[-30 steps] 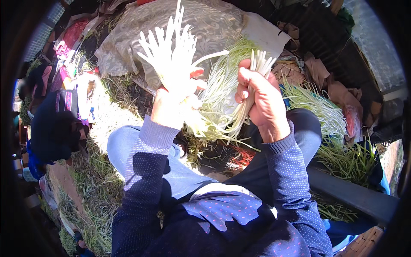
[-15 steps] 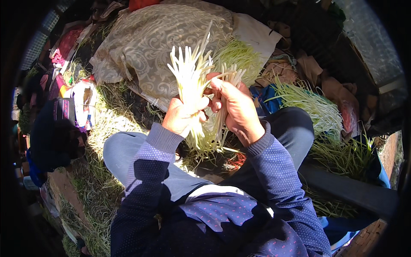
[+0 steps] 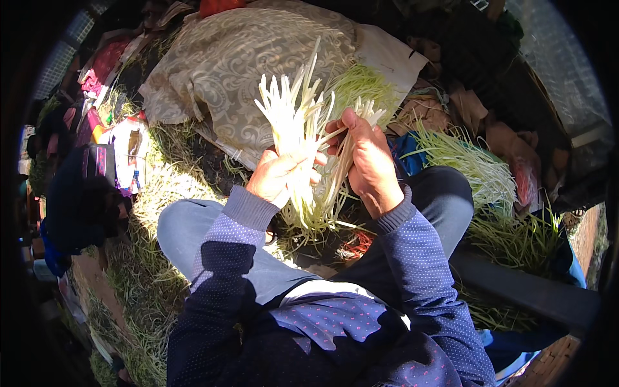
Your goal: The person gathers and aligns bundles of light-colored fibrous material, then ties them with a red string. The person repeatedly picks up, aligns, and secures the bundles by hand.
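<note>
My left hand [image 3: 278, 175] is closed round a thick bundle of pale, blanched stalks [image 3: 293, 119], whose white ends fan upward and whose yellow-green leafy ends hang over my crossed legs. Close beside it, my right hand [image 3: 369, 158] grips a thinner bunch of similar stalks [image 3: 366, 115] against the palm. Its thumb and fingertips pinch at a stalk between the two bundles. Part of the right fingers is hidden behind the stalks.
A patterned beige cloth [image 3: 225, 71] spreads ahead, with a pile of yellow-green stalks [image 3: 366, 87] at its right edge. More pale stalks [image 3: 467, 158] lie right of my knee. Loose leaf trimmings [image 3: 171, 174] cover the ground at left. Red ties [image 3: 356, 245] lie between my legs. A dark beam [image 3: 522, 287] is at right.
My right hand has shifted slightly right and its thumb has come up, so the two bunches stand a little further apart. The left hand still holds its bundle almost in place.
</note>
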{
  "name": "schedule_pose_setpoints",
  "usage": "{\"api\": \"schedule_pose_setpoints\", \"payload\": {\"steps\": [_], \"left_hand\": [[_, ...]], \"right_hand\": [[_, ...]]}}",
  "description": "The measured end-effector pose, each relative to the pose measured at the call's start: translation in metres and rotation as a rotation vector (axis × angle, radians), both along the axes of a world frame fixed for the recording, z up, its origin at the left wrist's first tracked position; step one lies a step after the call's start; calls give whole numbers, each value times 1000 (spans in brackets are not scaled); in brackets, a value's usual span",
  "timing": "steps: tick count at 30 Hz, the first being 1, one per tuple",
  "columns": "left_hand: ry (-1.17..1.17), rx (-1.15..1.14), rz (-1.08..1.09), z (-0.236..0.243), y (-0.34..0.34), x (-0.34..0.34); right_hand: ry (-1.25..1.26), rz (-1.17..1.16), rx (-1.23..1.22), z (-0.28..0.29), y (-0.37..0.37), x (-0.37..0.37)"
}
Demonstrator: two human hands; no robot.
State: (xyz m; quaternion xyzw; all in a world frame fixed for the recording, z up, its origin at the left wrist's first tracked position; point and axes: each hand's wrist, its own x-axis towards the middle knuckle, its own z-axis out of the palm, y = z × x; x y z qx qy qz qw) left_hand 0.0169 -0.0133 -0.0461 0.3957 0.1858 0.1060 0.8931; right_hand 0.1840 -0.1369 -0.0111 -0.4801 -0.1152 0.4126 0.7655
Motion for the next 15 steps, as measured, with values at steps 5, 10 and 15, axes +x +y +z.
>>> {"api": "schedule_pose_setpoints", "payload": {"steps": [5, 10, 15], "left_hand": [[19, 64, 69, 0, -5, 8], [89, 40, 32, -1, -6, 7], [194, 82, -85, -1, -1, 6]], "right_hand": [[56, 66, -69, -1, 0, 0], [32, 139, -154, -5, -1, 8], [6, 279, -82, -8, -4, 15]]}}
